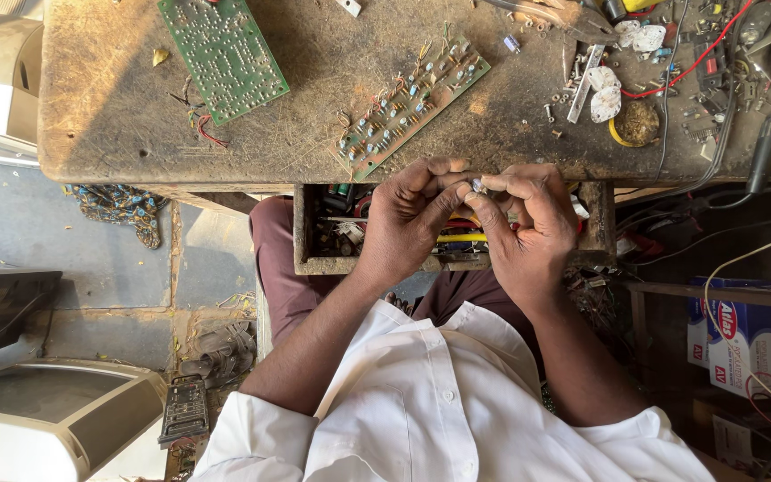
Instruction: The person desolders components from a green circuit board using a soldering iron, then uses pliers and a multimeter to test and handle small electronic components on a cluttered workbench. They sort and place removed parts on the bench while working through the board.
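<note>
Two hands, left hand and right hand, fingers pinched narrow together on one tiny silvery component above the open drawer at the desk front edge. Two circuit boards: green board at 11 o'clock, populated board at 12. One blue-and-white box at 4 o'clock.

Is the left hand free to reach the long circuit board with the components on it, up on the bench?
Probably not right away. The left hand and right hand together pinch a small silvery part over the open drawer. The long circuit board lies just beyond, with nothing between.
</note>
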### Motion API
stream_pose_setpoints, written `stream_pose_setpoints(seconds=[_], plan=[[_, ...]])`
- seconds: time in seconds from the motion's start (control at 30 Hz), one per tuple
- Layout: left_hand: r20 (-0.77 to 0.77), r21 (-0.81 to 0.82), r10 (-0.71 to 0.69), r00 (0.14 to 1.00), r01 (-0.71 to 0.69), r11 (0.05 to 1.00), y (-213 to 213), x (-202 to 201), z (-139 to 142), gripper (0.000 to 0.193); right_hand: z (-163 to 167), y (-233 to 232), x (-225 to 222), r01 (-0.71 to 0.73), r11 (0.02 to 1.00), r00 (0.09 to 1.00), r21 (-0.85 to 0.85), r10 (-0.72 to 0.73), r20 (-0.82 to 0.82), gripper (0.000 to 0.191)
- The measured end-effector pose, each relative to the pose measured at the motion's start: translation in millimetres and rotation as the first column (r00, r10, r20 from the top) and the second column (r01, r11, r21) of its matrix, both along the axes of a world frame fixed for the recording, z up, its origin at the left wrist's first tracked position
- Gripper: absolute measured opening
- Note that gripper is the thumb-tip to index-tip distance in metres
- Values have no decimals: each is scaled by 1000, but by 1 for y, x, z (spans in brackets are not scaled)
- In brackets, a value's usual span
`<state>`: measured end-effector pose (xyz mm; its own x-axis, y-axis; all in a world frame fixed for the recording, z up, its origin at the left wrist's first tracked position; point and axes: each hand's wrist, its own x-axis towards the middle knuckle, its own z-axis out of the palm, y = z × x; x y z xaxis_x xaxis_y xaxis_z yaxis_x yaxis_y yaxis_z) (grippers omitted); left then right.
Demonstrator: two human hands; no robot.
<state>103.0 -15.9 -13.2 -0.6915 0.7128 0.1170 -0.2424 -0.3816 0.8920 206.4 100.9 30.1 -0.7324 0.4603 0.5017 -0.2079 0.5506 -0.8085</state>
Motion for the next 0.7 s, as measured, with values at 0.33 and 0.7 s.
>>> stream_pose_setpoints(seconds=[0.33,0.7], plan=[[77,35,-42,996,39,999,-8,0,19,20,13,0,-4,91,910,996,404,-89,-23,31],[203,148,-43,978,13,989,-24,-24,1,19,-1,29,14,-251,858,932,448,89,351,30]])
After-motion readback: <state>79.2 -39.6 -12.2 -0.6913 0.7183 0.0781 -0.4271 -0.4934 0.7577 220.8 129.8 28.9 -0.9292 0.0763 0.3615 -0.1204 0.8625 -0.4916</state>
